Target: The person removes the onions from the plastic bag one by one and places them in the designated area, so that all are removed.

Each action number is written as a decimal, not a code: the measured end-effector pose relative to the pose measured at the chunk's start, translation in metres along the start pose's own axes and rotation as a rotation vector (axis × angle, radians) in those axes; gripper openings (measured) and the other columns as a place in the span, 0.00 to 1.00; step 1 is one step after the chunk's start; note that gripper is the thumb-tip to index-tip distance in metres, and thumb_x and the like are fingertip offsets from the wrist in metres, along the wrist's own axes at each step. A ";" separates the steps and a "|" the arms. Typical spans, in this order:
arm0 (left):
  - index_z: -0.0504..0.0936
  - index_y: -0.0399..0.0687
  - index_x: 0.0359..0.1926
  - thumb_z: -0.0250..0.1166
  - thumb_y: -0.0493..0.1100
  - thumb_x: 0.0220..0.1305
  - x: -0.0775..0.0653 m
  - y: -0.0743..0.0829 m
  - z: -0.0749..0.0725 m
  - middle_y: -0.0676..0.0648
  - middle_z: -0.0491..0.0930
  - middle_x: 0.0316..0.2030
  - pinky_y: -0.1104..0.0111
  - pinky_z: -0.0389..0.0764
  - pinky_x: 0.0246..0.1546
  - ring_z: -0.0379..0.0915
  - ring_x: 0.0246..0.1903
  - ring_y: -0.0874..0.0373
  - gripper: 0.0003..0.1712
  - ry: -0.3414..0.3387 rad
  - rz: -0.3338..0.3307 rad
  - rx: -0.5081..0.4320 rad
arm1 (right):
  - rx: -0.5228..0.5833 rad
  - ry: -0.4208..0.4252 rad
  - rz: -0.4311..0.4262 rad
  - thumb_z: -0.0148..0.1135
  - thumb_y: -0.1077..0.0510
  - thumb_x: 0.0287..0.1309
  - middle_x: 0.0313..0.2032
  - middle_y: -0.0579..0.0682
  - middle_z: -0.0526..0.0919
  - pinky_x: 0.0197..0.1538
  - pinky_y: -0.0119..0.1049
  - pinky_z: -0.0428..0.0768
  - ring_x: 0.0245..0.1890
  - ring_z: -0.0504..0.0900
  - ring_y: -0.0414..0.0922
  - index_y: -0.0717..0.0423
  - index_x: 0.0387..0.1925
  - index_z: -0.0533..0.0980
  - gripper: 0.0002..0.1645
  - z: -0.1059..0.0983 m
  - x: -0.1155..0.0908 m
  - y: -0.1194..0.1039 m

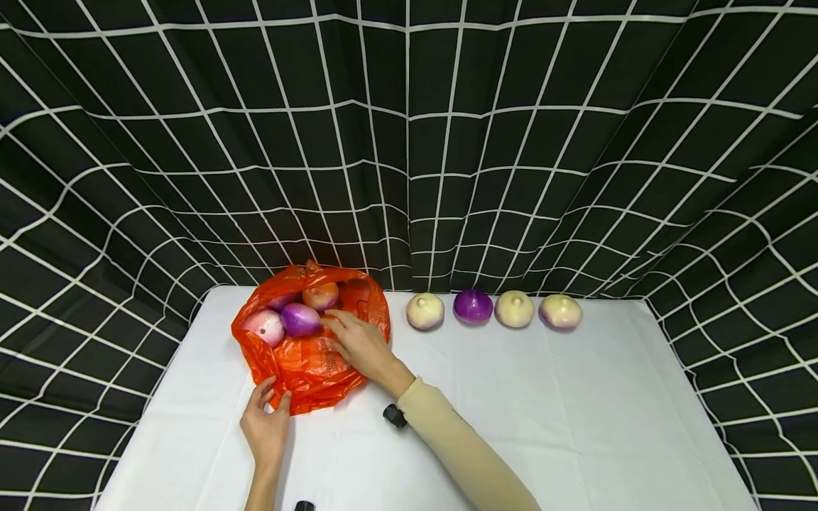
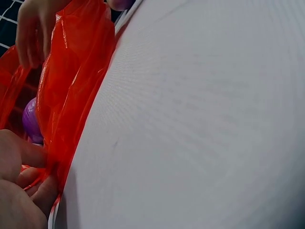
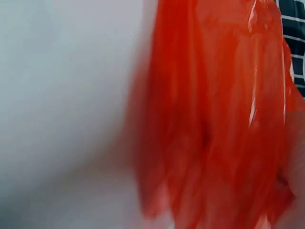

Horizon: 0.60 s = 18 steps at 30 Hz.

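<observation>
A red plastic bag [image 1: 307,369] lies on the table with its mouth spread wide. Inside it are several onions: a purple one [image 1: 300,319], a pink and white one [image 1: 265,326], an orange-toned one [image 1: 321,295] and another partly hidden behind. My left hand [image 1: 267,426] pinches the bag's near rim between thumb and fingers, as the left wrist view also shows. Over the bag's mouth reaches my right hand [image 1: 361,344], fingers extended and nothing in its grasp, its fingertips close to the purple onion. Red plastic fills much of the blurred right wrist view.
Along the back edge of the white table [image 1: 543,404], right of the bag, stands a row of onions: a pale one [image 1: 424,311], a purple one [image 1: 473,306] and two more pale ones [image 1: 514,309]. A black curtain with white grid lines [image 1: 434,142] encloses the back and sides.
</observation>
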State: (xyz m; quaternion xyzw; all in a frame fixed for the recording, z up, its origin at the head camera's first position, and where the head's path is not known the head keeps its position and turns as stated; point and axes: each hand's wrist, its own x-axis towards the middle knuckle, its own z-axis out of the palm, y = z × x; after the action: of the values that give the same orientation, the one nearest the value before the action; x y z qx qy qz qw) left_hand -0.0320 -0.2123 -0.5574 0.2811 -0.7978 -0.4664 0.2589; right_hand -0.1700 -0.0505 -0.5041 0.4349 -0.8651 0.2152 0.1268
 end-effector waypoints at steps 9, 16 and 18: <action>0.81 0.34 0.51 0.67 0.26 0.55 0.003 -0.003 0.002 0.33 0.83 0.47 0.85 0.65 0.42 0.78 0.46 0.44 0.20 -0.022 -0.034 -0.023 | -0.196 -0.060 -0.105 0.64 0.62 0.61 0.69 0.51 0.67 0.69 0.37 0.63 0.69 0.65 0.49 0.52 0.66 0.71 0.30 0.021 0.043 -0.010; 0.81 0.33 0.49 0.67 0.26 0.54 0.003 -0.002 0.002 0.31 0.84 0.40 0.63 0.70 0.49 0.80 0.43 0.41 0.19 -0.009 -0.014 0.007 | -0.473 -0.233 -0.159 0.55 0.63 0.68 0.73 0.48 0.59 0.70 0.38 0.60 0.72 0.57 0.47 0.45 0.72 0.62 0.33 0.038 0.059 -0.015; 0.82 0.33 0.49 0.67 0.26 0.53 0.003 -0.001 0.001 0.31 0.84 0.40 0.62 0.70 0.49 0.80 0.43 0.40 0.19 0.001 -0.007 0.006 | -0.514 -0.264 -0.173 0.54 0.63 0.68 0.74 0.48 0.56 0.70 0.38 0.60 0.73 0.55 0.47 0.44 0.73 0.59 0.35 0.041 0.060 -0.018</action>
State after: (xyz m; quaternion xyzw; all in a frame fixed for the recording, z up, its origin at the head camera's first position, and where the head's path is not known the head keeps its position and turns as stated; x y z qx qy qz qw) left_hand -0.0350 -0.2143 -0.5588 0.2850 -0.7980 -0.4648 0.2570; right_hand -0.1922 -0.1217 -0.5111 0.4846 -0.8601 -0.0810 0.1372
